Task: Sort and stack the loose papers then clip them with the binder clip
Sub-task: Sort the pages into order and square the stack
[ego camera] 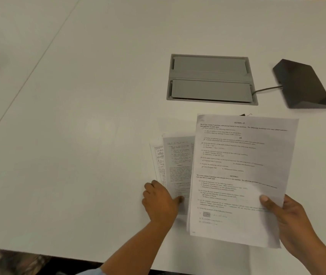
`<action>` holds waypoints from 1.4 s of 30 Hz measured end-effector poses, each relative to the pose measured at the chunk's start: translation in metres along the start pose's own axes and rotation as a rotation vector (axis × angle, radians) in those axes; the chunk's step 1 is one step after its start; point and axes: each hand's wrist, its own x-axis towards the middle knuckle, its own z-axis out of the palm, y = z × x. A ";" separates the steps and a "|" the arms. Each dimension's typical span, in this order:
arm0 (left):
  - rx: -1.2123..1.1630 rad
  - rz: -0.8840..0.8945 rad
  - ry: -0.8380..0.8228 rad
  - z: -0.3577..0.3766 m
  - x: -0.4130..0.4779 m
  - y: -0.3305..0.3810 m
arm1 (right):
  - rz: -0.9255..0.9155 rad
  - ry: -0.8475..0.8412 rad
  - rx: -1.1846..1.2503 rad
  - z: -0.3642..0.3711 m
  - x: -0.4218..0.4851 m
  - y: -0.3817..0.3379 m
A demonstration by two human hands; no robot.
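My right hand (289,217) grips the lower right edge of a printed sheet (237,175), maybe with more sheets under it, raised and tilted over the white table (98,116). To its left lie other printed papers (176,165), fanned out flat. My left hand (160,201) rests on their lower left part, thumb pressing on the top one. Just past the raised sheet's top edge a small dark tip with wire loops shows, likely the binder clip (244,114); most of it is hidden.
A grey cable hatch (210,78) is set into the table behind the papers. A dark wedge-shaped device (303,84) with a cable stands at the right. The table's front edge (59,255) runs close below my arms.
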 end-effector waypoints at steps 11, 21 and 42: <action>-0.524 -0.102 -0.011 -0.001 0.013 0.001 | -0.056 0.002 -0.013 0.015 -0.009 -0.009; -0.677 -0.015 -0.144 -0.007 0.021 -0.017 | -0.057 -0.008 0.027 0.010 -0.011 -0.011; -1.244 -0.002 0.062 -0.136 -0.003 -0.058 | -0.010 0.080 0.019 -0.008 -0.011 -0.018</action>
